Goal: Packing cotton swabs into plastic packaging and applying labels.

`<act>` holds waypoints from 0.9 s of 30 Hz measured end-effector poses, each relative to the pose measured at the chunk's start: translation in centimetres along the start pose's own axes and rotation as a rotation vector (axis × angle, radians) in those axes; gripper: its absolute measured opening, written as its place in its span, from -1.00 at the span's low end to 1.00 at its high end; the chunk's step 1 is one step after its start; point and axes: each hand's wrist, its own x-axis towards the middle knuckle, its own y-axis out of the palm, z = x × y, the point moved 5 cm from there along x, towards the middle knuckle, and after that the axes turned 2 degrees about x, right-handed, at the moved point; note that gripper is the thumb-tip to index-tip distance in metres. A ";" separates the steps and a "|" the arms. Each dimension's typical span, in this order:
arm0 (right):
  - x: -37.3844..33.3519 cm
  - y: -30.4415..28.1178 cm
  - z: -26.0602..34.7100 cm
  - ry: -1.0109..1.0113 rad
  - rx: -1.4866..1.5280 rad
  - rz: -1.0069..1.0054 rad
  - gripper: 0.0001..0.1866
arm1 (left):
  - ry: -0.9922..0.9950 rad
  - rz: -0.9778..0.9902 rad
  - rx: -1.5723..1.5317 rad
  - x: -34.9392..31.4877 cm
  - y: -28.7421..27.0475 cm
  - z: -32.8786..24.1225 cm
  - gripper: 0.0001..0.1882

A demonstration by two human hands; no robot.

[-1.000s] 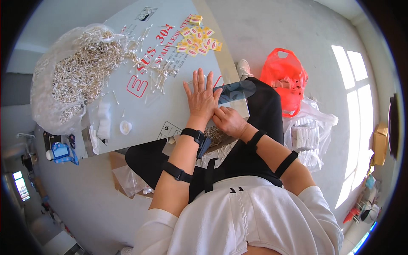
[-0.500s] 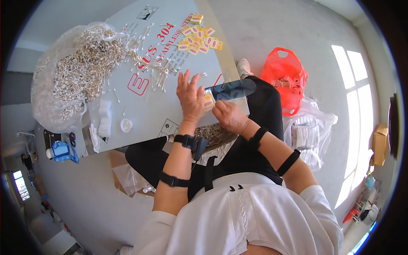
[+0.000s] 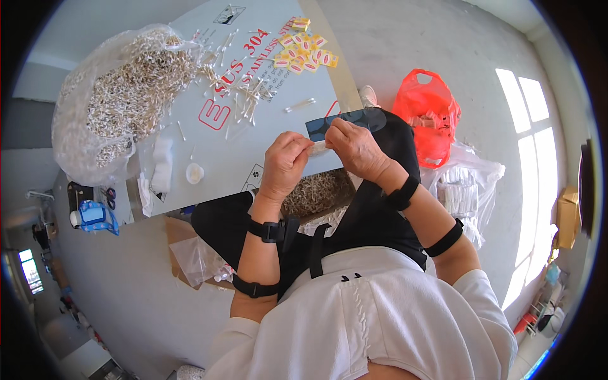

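Over the table's near edge, both hands are close together at a small pale box of cotton swabs point(image 3: 319, 150), mostly covered by fingers. My left hand point(image 3: 285, 164) is closed, thumb and fingertips pinching at its left end. My right hand point(image 3: 358, 149) is closed with bent fingers on its right side. Just behind them lies a dark blue, glossy strip point(image 3: 318, 129) that sticks out past the table edge. Loose cotton swabs point(image 3: 252, 104) lie scattered farther off, two of them side by side nearer my hands. Several small yellow-and-white boxes point(image 3: 306, 52) are heaped at the far right of the table.
A large clear bag full of cotton swabs point(image 3: 123, 95) fills the table's left. Nearby are a small round white tub point(image 3: 194, 173), a white pad point(image 3: 162, 166) and a blue packet point(image 3: 95, 217). A swab-filled box point(image 3: 320, 193) sits below the edge; a red bag point(image 3: 425, 114) stands right.
My left hand has gone from spread fingers to a pinch at the box. My right hand has risen and moved right, now covering more of the box. The view has shifted slightly.
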 end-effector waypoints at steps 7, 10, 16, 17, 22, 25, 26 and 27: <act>0.5 -0.8 1.5 -0.025 -0.024 -0.005 -0.84 | 0.147 -0.030 0.148 -0.2 -0.3 -1.5 -0.88; 0.9 -1.2 2.6 -0.081 0.038 -0.101 -0.86 | 0.129 -0.064 0.125 -0.3 -0.3 -1.8 -0.89; 1.7 -0.7 2.8 -0.030 0.147 -0.079 -0.90 | 0.151 -0.153 0.157 -0.5 -0.5 -2.4 -0.89; 1.7 -0.9 2.6 -0.025 0.188 -0.110 -0.90 | 0.163 -0.187 0.170 -0.5 -0.7 -2.6 -0.88; 0.5 -2.2 1.2 0.023 0.265 -0.107 -0.89 | 0.134 -0.180 0.134 -0.7 -1.6 -2.5 -0.85; -0.1 -2.8 0.4 0.103 0.302 -0.160 -0.87 | 0.136 -0.212 0.115 -1.0 -2.1 -2.3 -0.83; -0.3 -3.1 0.4 0.104 0.301 -0.160 -0.87 | 0.133 -0.264 0.103 -1.1 -2.4 -2.1 -0.83; -0.3 -3.8 0.7 0.209 0.375 -0.180 -0.86 | 0.129 -0.264 0.104 -1.1 -2.7 -2.2 -0.83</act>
